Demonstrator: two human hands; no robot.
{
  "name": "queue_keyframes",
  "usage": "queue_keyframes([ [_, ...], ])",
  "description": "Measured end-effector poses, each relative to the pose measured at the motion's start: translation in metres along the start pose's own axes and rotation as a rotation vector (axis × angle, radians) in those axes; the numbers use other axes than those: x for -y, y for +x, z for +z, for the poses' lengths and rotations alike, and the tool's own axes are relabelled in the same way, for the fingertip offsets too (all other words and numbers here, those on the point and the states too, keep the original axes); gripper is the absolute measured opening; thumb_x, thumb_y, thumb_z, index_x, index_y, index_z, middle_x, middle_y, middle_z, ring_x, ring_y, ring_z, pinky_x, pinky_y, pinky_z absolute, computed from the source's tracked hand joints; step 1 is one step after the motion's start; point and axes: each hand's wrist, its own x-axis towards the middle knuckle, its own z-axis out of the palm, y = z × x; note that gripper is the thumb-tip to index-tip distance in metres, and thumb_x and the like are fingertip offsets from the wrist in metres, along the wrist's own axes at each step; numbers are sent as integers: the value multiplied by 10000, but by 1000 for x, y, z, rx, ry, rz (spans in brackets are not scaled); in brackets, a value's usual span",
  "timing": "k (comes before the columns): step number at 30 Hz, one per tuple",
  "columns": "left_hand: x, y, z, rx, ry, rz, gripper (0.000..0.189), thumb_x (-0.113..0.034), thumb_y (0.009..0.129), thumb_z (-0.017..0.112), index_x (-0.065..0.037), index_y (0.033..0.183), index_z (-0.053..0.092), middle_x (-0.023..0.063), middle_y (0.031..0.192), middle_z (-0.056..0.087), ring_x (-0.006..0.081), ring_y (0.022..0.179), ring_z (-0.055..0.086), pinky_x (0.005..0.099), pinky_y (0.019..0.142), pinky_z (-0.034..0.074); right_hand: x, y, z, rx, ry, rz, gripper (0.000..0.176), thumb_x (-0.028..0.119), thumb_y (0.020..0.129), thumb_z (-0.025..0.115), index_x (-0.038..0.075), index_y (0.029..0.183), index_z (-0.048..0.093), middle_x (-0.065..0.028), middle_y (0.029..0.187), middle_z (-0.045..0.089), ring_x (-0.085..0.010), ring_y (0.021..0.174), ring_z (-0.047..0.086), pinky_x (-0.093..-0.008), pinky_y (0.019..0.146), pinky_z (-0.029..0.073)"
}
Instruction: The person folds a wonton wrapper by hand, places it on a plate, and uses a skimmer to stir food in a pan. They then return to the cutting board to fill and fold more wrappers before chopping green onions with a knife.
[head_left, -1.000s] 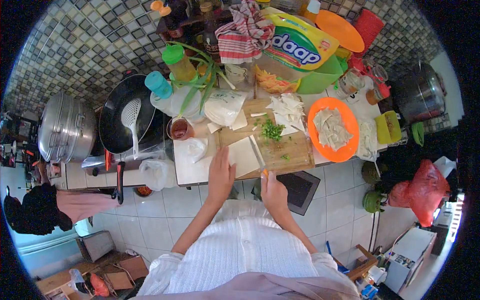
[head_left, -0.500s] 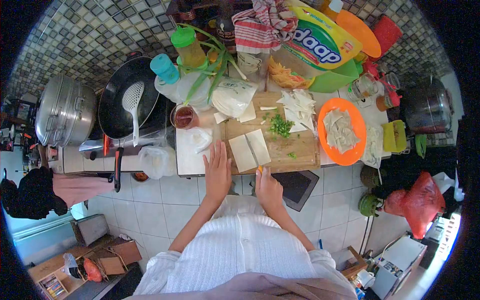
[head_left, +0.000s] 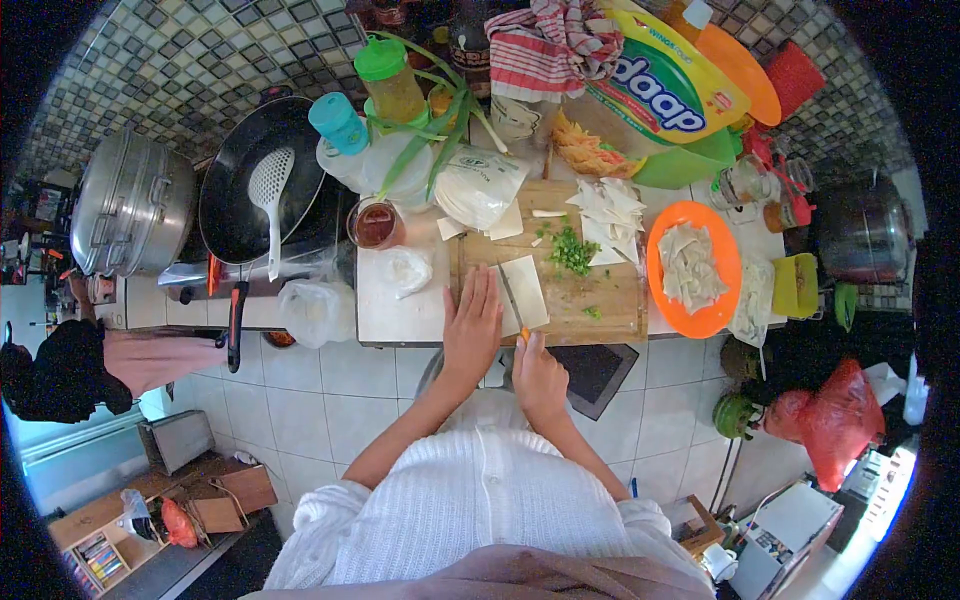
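The kitchen was cramped, its mosaic-tiled wall rising behind a white counter (head_left: 388, 320) crowded with bottles, bags and a black wok (head_left: 235, 215) off to the left. On the wooden cutting board (head_left: 605, 295) a pale flat sheet (head_left: 530, 285) lay at the near left corner. The person's left hand (head_left: 472, 330) was spread open, palm down, pinning the sheet's left part. The right hand (head_left: 538, 378) was closed around the orange handle of a knife (head_left: 512, 298), whose blade lay across the sheet pointing away.

The blade ran just beside the left fingertips, so I thought a small sideways slip could nick them. The sheet also sat near the board's edge, where a push might drag it off.

The palm hid the sheet's left part. I could not tell whether the thin blade had cut through, nor what the sheet was made of.
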Motion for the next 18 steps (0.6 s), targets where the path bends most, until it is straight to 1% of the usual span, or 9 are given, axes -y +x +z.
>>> queue_keyframes([
  [1, -2, 2, 3, -20, 54, 16, 482, -167, 822, 463, -15, 1263, 340, 107, 1302, 363, 229, 1218, 330, 494, 985, 208, 0, 0, 0, -44, 2, -22, 267, 249, 877, 380, -3, 953, 425, -197, 598, 570, -356, 513, 566, -446, 451, 458],
  [2, -3, 4, 6, -19, 51, 16, 482, -167, 822, 463, -15, 1263, 340, 107, 1302, 363, 229, 1218, 330, 494, 985, 208, 1, 1, 1, -43, 1, -20, 267, 249, 877, 380, -3, 953, 425, -197, 598, 570, -356, 513, 566, -446, 451, 458],
  [4, -4, 6, 12, -45, 141, 2, 455, -188, 819, 468, -15, 1233, 390, 86, 1285, 390, 187, 1214, 339, 480, 988, 210, 2, 2, 3, 14, -42, 31, 290, 245, 875, 383, -26, 969, 426, -188, 565, 564, -346, 491, 566, -440, 438, 460],
  [8, -3, 7, 14, -81, 123, 3, 431, -190, 820, 464, -4, 1206, 420, 87, 1279, 397, 179, 1213, 340, 479, 989, 208, 5, 6, 4, 28, -53, 9, 301, 243, 872, 388, -41, 965, 425, -179, 538, 559, -334, 476, 567, -432, 425, 461],
  [14, -3, 6, 13, -54, 141, 21, 456, -177, 798, 446, 9, 1212, 407, 102, 1286, 390, 192, 1219, 335, 480, 990, 200, 9, 8, 8, 1, -140, 27, 262, 248, 872, 392, -10, 899, 429, -169, 523, 558, -318, 465, 573, -417, 403, 461],
  [16, -3, 6, 15, -50, 167, 30, 473, -172, 779, 443, 12, 1213, 404, 106, 1287, 387, 196, 1222, 332, 480, 992, 195, 10, 12, 8, -102, -123, -30, 248, 255, 872, 397, 10, 872, 427, -160, 512, 557, -311, 450, 571, -410, 384, 459],
  [18, -5, 5, 13, -53, 141, 25, 475, -171, 775, 444, 13, 1211, 405, 107, 1288, 386, 195, 1221, 334, 480, 992, 196, 10, 16, 14, -129, -150, -33, 243, 256, 871, 401, 15, 869, 428, -157, 507, 555, -309, 445, 570, -407, 379, 458],
])
